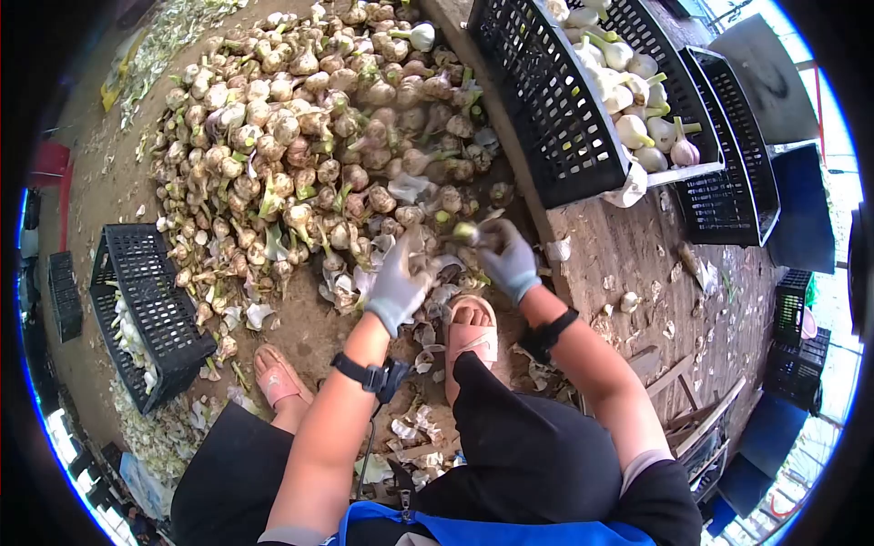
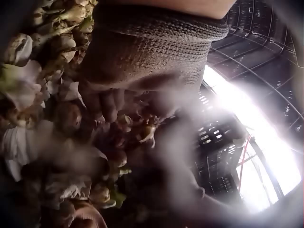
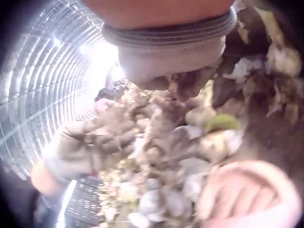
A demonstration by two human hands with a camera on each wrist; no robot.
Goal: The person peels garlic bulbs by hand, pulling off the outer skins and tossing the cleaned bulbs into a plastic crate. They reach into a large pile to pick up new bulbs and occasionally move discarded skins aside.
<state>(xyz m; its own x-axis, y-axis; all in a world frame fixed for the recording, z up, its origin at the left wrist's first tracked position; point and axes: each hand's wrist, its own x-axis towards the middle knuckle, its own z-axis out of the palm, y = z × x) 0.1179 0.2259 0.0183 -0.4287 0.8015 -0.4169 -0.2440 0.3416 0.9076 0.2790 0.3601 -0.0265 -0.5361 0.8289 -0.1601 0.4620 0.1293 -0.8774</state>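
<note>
Both hands wear pale work gloves and are over the near edge of a large heap of garlic bulbs. My right hand grips a garlic bulb that shows a pale green side, blurred in the head view. A short way to its left, my left hand has its fingers bent inward, low over loose papery skins. In the left wrist view the fingers of that hand curl under the palm; I cannot tell whether they pinch anything. The right wrist view shows the right glove above blurred bulbs and peelings.
A black crate of cleaned white garlic stands at upper right on a wooden board, with another black crate beside it. To the left, a tilted black crate holds white bulbs. Two sandalled feet stand among peelings.
</note>
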